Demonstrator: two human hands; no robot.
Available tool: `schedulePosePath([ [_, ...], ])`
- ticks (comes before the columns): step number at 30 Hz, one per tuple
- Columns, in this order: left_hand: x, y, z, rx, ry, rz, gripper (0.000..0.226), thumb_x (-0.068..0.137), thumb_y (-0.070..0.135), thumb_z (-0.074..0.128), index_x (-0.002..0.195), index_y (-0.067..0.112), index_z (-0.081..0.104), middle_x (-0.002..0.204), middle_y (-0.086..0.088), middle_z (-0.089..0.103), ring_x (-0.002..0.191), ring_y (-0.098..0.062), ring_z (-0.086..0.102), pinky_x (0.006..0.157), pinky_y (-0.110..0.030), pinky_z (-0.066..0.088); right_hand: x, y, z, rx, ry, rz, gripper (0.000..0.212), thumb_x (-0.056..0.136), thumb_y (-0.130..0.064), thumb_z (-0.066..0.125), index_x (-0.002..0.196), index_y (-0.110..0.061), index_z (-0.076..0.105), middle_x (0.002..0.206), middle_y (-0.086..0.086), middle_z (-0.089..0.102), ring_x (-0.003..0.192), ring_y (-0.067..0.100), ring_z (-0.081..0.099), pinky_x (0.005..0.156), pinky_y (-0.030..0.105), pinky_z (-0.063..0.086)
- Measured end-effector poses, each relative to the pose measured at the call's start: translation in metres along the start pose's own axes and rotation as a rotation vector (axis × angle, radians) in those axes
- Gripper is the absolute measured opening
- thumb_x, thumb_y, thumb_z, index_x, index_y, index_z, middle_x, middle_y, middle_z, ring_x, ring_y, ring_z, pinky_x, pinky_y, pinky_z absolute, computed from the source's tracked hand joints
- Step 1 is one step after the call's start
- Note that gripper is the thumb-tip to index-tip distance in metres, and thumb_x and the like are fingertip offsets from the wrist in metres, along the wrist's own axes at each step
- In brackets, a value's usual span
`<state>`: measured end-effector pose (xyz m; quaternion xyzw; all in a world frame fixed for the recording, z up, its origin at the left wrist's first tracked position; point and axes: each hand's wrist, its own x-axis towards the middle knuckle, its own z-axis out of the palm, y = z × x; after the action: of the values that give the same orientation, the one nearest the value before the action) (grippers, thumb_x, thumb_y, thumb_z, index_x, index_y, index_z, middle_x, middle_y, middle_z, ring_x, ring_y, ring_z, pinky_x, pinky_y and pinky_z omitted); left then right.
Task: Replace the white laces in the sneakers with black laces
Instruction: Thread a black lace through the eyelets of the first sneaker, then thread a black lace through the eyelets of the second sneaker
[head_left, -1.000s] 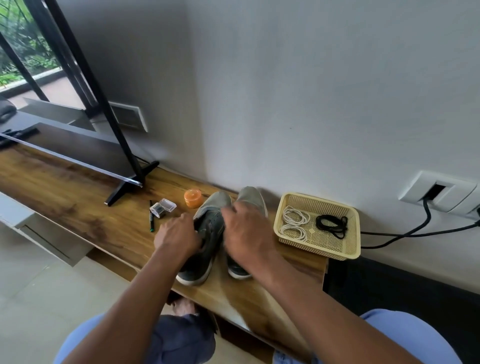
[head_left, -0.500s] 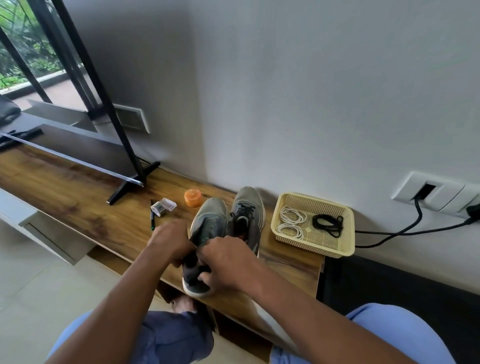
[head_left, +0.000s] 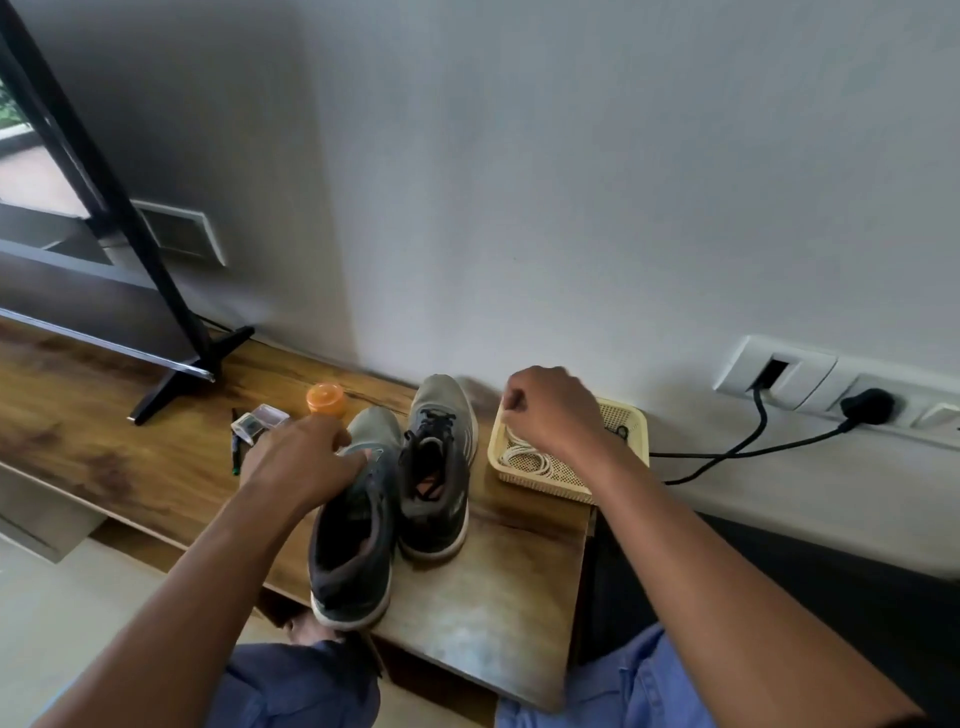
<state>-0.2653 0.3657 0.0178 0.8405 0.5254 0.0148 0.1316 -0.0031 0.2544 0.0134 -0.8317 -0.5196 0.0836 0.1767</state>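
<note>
Two grey sneakers stand side by side on a wooden bench (head_left: 130, 467). The left sneaker (head_left: 353, 551) sits near the front edge, and no lace shows on it. My left hand (head_left: 301, 462) grips its upper by the tongue. The right sneaker (head_left: 441, 467) has black laces threaded in it. Beside it, a cream basket (head_left: 540, 480) holds coiled white laces (head_left: 530, 460). A bit of black lace (head_left: 619, 431) peeks out behind my right hand (head_left: 550, 410). That hand hovers over the basket with its fingers curled, and I cannot tell whether it holds anything.
An orange-lidded jar (head_left: 326, 399), a small clear box (head_left: 258, 422) and a pen (head_left: 235, 457) lie left of the sneakers. A black TV stand foot (head_left: 171, 384) is further left. A plugged socket (head_left: 862, 405) with a black cable is on the wall at right.
My right hand left the left sneaker and moved right over the basket. The left sneaker now sits closer to the front edge, and my left hand shifted up to its tongue.
</note>
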Motion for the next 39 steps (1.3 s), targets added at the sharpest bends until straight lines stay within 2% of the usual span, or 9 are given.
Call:
schedulePosePath([
  [3, 0.000, 0.023, 0.001, -0.101, 0.007, 0.094, 0.036, 0.092, 0.055, 0.067, 0.120, 0.034, 0.072, 0.123, -0.001, 0.072, 0.108, -0.027, 0.067, 0.090, -0.039, 0.056, 0.008, 0.041, 0.000, -0.100, 0.002, 0.196, 0.019, 0.082, -0.008, 0.064, 0.088, -0.023, 0.073, 0.090, -0.004, 0.072, 0.084, 0.023, 0.068, 0.070, 0.031, 0.052],
  [8, 0.001, 0.061, 0.009, -0.153, 0.019, 0.229, 0.041, 0.094, 0.045, 0.069, 0.132, 0.032, 0.068, 0.133, -0.002, 0.069, 0.119, -0.026, 0.065, 0.099, -0.038, 0.053, 0.013, 0.073, 0.013, -0.245, -0.074, 0.321, 0.018, 0.078, -0.009, 0.067, 0.092, -0.020, 0.068, 0.092, 0.001, 0.068, 0.089, 0.028, 0.068, 0.070, 0.030, 0.050],
  [17, 0.006, 0.106, 0.043, -0.104, -0.032, 0.535, 0.046, 0.096, 0.043, 0.065, 0.139, 0.031, 0.061, 0.144, 0.008, 0.062, 0.133, -0.016, 0.056, 0.107, -0.037, 0.048, 0.008, 0.091, 0.032, -0.412, -0.111, 0.281, 0.019, 0.090, -0.007, 0.058, 0.079, -0.022, 0.051, 0.074, -0.004, 0.052, 0.083, 0.025, 0.062, 0.072, 0.033, 0.042],
  [24, 0.012, 0.103, 0.052, -0.100, -0.050, 0.556, 0.046, 0.096, 0.045, 0.065, 0.139, 0.030, 0.062, 0.142, 0.007, 0.063, 0.134, -0.016, 0.055, 0.110, -0.039, 0.046, 0.011, 0.091, 0.032, -0.387, -0.064, 0.288, 0.006, 0.087, -0.012, 0.063, 0.085, -0.019, 0.064, 0.077, -0.002, 0.058, 0.083, 0.028, 0.067, 0.065, 0.032, 0.047],
  [28, 0.014, 0.098, 0.048, -0.191, -0.025, 0.530, 0.047, 0.096, 0.043, 0.066, 0.141, 0.030, 0.061, 0.139, 0.008, 0.065, 0.129, -0.015, 0.059, 0.105, -0.034, 0.047, 0.014, 0.071, 0.005, -0.262, 0.023, 0.321, 0.008, 0.080, -0.012, 0.068, 0.083, -0.019, 0.067, 0.076, 0.000, 0.064, 0.072, 0.026, 0.066, 0.060, 0.027, 0.045],
  [31, 0.013, 0.096, 0.042, -0.318, 0.005, 0.490, 0.045, 0.098, 0.038, 0.068, 0.142, 0.029, 0.062, 0.129, 0.007, 0.070, 0.111, -0.010, 0.063, 0.090, -0.024, 0.043, 0.010, 0.042, -0.016, -0.131, 0.129, 0.270, 0.014, 0.080, -0.014, 0.069, 0.089, -0.024, 0.072, 0.081, -0.005, 0.068, 0.077, 0.024, 0.067, 0.059, 0.026, 0.044],
  [34, 0.014, 0.094, 0.037, -0.558, 0.022, 0.447, 0.037, 0.101, 0.034, 0.065, 0.137, 0.026, 0.066, 0.126, 0.012, 0.069, 0.111, -0.002, 0.064, 0.090, -0.014, 0.042, -0.001, 0.004, -0.021, 0.101, 0.200, 0.141, 0.014, 0.083, -0.024, 0.076, 0.095, -0.030, 0.077, 0.090, -0.011, 0.074, 0.082, 0.017, 0.068, 0.069, 0.029, 0.052],
  [36, 0.015, 0.090, 0.034, -0.734, 0.010, 0.393, 0.026, 0.104, 0.034, 0.061, 0.128, 0.029, 0.070, 0.110, 0.020, 0.071, 0.097, 0.009, 0.065, 0.080, -0.006, 0.043, -0.007, -0.019, -0.014, 0.287, 0.182, 0.063, 0.013, 0.082, -0.027, 0.080, 0.093, -0.031, 0.077, 0.087, -0.013, 0.075, 0.079, 0.009, 0.070, 0.073, 0.031, 0.058],
  [39, 0.016, 0.080, 0.028, -0.963, 0.045, 0.342, 0.020, 0.107, 0.027, 0.057, 0.109, 0.026, 0.077, 0.084, 0.014, 0.074, 0.076, 0.004, 0.066, 0.071, -0.018, 0.047, -0.009, -0.046, 0.003, 0.517, 0.172, -0.008, 0.005, 0.083, -0.023, 0.080, 0.086, -0.027, 0.079, 0.077, -0.013, 0.075, 0.074, 0.006, 0.072, 0.074, 0.036, 0.061],
])
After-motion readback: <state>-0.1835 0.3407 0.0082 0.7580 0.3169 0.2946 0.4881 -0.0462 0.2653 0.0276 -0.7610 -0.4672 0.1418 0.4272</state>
